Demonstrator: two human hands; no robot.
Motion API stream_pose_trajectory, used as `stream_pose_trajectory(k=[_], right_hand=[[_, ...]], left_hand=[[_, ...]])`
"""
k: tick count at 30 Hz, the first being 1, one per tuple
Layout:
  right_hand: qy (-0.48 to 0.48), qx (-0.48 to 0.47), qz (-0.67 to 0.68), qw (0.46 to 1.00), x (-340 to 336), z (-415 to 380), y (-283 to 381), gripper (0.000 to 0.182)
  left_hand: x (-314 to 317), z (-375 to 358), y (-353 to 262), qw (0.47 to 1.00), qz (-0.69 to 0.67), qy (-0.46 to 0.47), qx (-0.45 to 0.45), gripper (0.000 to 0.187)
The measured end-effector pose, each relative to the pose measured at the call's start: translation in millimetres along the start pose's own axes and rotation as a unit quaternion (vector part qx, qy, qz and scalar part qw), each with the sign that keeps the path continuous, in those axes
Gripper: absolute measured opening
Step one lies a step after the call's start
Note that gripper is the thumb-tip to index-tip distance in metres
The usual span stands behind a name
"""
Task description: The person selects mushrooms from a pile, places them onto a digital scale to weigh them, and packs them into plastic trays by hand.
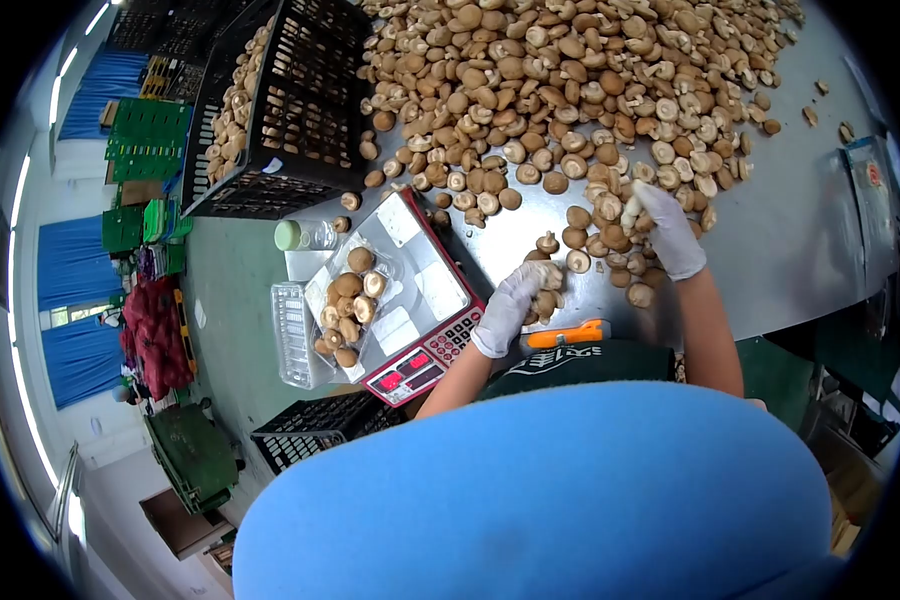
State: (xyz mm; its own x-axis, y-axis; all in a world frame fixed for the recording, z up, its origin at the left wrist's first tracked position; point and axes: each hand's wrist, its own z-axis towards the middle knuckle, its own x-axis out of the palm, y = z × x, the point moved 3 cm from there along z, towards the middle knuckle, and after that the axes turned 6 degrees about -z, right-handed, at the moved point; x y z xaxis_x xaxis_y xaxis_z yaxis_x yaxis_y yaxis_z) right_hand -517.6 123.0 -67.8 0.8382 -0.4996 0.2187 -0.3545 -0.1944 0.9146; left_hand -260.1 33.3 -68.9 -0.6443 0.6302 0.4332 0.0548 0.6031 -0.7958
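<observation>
Lying nearest, an orange tool occupies four o'clock from the gloved left hand, which curls against loose mushrooms, grip indeterminable. Nine o'clock: scale bearing a mushroom cluster. Two o'clock: gloved right hand, fingers bunched, hold unclear. Twelve: mushroom heap. Ten: black crate.

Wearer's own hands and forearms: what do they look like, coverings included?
Left hand and right hand each wear a thin, whitish, wrinkled glove, five-fingered in shape, ending near the wrist. Forearms bare, no sleeves in view. No cables or watch visible; no markings discernible on either glove. Material: can't tell.
</observation>
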Motion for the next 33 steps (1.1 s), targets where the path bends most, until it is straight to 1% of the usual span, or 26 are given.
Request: stream_pose_trajectory(k=[1, 2, 3, 4, 5, 6, 7, 8, 9, 11, 13, 14, 15, 16, 17, 18, 19, 20, 23, 25, 26, 27, 28, 29, 31, 33], right_hand=[[-0.004, -0.026, -0.178, 0.984, -3.2, 2.0, 1.6, 0.028], [-0.007, -0.026, -0.178, 0.984, 0.9, 3.3, 1.4, 0.028], [-0.009, -0.088, -0.230, 0.969, 14.4, 6.2, 5.2, 0.022], [-0.010, -0.150, -0.282, 0.948, 30.7, 9.4, 8.6, 0.019], [-0.011, -0.210, -0.331, 0.920, 43.7, 11.3, 10.8, 0.019], [-0.011, -0.210, -0.331, 0.920, 50.5, 13.6, 8.0, 0.019], [0.013, -0.235, -0.494, 0.837, 60.7, 15.0, 4.9, 0.021], [0.038, -0.252, -0.640, 0.725, 69.6, 16.3, 1.2, 0.025], [0.038, -0.253, -0.639, 0.725, 76.3, 18.0, 2.5, 0.025], [0.104, -0.151, -0.724, 0.665, 86.1, 24.8, -2.5, 0.031], [0.120, -0.126, -0.708, 0.684, 74.6, 28.2, -2.3, 0.032], [0.099, -0.154, -0.610, 0.771, 63.5, 27.8, -2.8, 0.034], [0.078, -0.179, -0.501, 0.843, 56.6, 28.1, -1.0, 0.036], [0.124, -0.080, -0.381, 0.913, 53.4, 20.4, 16.2, 0.041], [0.123, -0.079, -0.382, 0.913, 48.7, 15.4, 20.5, 0.041], [0.138, -0.016, -0.245, 0.959, 41.0, 10.0, 20.0, 0.043], [0.158, 0.012, -0.135, 0.978, 33.4, 5.2, 15.7, 0.045], [0.173, 0.045, -0.023, 0.984, 25.8, 0.5, 11.5, 0.048], [0.136, 0.030, 0.050, 0.989, 13.5, -10.3, 1.0, 0.043], [0.124, -0.012, 0.035, 0.992, 7.3, -23.6, 13.8, 0.043], [0.102, 0.000, 0.076, 0.992, -0.2, -33.4, 18.6, 0.043], [0.080, 0.012, 0.117, 0.990, -8.3, -39.4, 18.2, 0.043], [0.063, 0.017, 0.139, 0.988, -19.8, -41.5, 11.7, 0.042], [0.060, 0.016, 0.143, 0.988, -28.9, -45.1, 7.8, 0.042], [0.039, -0.004, 0.171, 0.984, -46.6, -52.4, 3.6, 0.040], [0.046, -0.008, 0.197, 0.979, -55.9, -57.0, -5.7, 0.039]], left_hand=[[2.1, -3.3, 3.4, 1.000, 0.000, 0.004, -0.002, 0.036], [2.2, -6.6, 9.9, 0.992, 0.117, 0.006, -0.048, 0.037], [0.9, -9.6, 17.0, 0.968, 0.232, 0.008, -0.092, 0.039], [2.6, -9.7, 20.9, 0.936, 0.350, 0.021, -0.045, 0.040], [2.8, -9.4, 26.7, 0.920, 0.383, 0.068, -0.059, 0.041], [6.6, -10.2, 27.9, 0.903, 0.418, 0.094, -0.028, 0.042], [10.4, -11.2, 29.1, 0.884, 0.451, 0.119, 0.002, 0.043], [10.0, -10.7, 29.5, 0.884, 0.452, 0.119, 0.002, 0.043], [12.7, -10.3, 25.9, 0.896, 0.425, 0.121, -0.035, 0.047], [17.4, -8.5, 14.8, 0.906, 0.399, 0.121, -0.070, 0.052], [26.4, -6.4, -10.0, 0.919, 0.373, 0.073, -0.104, 0.058], [32.7, -4.6, -28.1, 0.928, 0.357, 0.015, -0.103, 0.056], [27.6, 4.7, -36.3, 0.922, 0.382, 0.005, -0.064, 0.052], [21.6, 16.5, -38.2, 0.940, 0.337, -0.019, -0.045, 0.051], [16.4, 29.4, -39.4, 0.956, 0.290, -0.041, -0.026, 0.050], [12.3, 41.8, -50.3, 0.925, 0.374, -0.043, 0.045, 0.049], [7.2, 55.8, -58.1, 0.883, 0.452, -0.042, 0.118, 0.047], [2.7, 72.0, -56.2, 0.886, 0.450, -0.051, 0.095, 0.043], [17.9, 97.7, -74.0, 0.829, 0.536, -0.039, 0.155, 0.036], [15.3, 114.5, -73.5, 0.845, 0.506, -0.004, 0.175, 0.028], [8.5, 122.1, -71.6, 0.917, 0.392, -0.018, 0.079, 0.025], [3.5, 128.0, -67.5, 0.963, 0.268, -0.033, -0.020, 0.024], [-2.8, 133.0, -64.2, 0.981, 0.187, -0.049, -0.002, 0.027], [-9.0, 136.7, -59.1, 0.980, 0.191, -0.047, -0.005, 0.027], [-8.5, 134.3, -59.9, 0.999, 0.004, -0.032, -0.042, 0.030], [-12.4, 131.7, -58.1, 0.997, -0.007, -0.027, -0.074, 0.033]])
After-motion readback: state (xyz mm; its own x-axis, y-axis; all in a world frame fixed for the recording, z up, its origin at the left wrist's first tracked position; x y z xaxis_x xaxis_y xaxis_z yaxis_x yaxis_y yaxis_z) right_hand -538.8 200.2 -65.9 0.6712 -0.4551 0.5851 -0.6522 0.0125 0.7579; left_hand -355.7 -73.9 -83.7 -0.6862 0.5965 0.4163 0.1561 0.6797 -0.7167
